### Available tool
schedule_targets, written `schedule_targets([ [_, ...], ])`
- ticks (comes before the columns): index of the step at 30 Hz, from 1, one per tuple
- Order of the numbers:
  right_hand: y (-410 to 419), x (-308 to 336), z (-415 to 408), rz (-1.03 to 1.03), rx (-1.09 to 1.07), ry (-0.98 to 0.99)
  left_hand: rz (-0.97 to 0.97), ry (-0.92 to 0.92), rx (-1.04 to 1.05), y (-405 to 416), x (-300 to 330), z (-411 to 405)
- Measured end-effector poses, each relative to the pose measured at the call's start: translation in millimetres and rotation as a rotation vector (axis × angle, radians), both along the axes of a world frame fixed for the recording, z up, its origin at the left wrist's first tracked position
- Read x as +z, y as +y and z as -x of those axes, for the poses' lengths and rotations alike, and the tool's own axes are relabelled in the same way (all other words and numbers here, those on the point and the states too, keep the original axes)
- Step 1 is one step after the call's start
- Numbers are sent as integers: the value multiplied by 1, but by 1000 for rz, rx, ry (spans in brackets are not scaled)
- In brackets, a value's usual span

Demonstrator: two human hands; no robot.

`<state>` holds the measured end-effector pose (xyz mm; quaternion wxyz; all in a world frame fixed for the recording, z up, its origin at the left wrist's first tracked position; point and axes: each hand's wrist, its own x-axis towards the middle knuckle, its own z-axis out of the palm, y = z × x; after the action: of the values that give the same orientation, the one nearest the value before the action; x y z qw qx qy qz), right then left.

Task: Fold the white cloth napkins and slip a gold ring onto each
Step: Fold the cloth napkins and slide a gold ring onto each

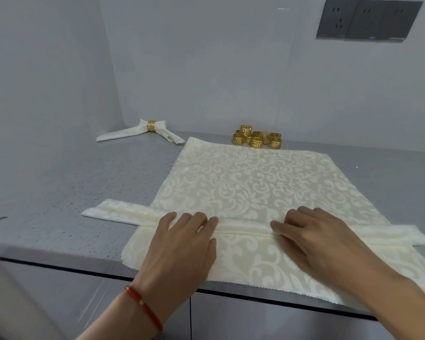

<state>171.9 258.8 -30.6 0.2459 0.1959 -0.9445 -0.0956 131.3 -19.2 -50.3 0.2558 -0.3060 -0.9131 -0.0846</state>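
Grey speckled countertop [88,182] against plain pale walls, with a dark socket panel [368,19] up on the wall to the right. Using the flat napkin [245,177] as the landmark: it's spread open right at the counter's front edge, and its near hem hangs a touch past that edge.

Lying across the near part of that napkin is a folded band of napkin [123,213], a long narrow strip whose ends stick out past both sides of the flat one. The left hand [184,244] is resting on the band with fingers fairly straight, pressing it down, while the right hand [314,239] has its fingertips curled in at the band's edge (looks like a pinch on the fold, though I can't see the thumb). Hands are apart, with a stretch of band between them.

Beyond the flat napkin's far edge sits a cluster of loose gold rings [257,139], just behind it. Off past its far-left corner is a finished napkin [138,132] already wearing its ring.

What could go wrong, I'd guess: the fabric looks slippery, so letting off one hand could let the band spring open. The two layers could also drag together, and that overhanging hem might pull the flat one off the counter.
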Motion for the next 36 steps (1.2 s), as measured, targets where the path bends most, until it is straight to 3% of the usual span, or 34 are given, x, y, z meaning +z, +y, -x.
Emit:
schedule_targets([
  [4,-15,17,6,98,-7,21,-24,-27,-31,-1,0,-3],
  [7,-43,21,27,308,-55,56,-53,-62,-38,-1,-2,-2],
  [9,-63,18,43,373,-120,-52,-43,-93,-46,-2,-1,-1],
  [14,-77,-4,66,302,-101,-489,-74,-188,-11,-5,5,3],
  [20,-77,2,66,385,-103,-611,-36,-348,86,4,34,25],
  [24,-75,-1,69,348,-116,-623,240,-392,117,16,49,40],
  [36,-66,-7,85,433,-92,-675,722,-756,148,39,89,54],
])
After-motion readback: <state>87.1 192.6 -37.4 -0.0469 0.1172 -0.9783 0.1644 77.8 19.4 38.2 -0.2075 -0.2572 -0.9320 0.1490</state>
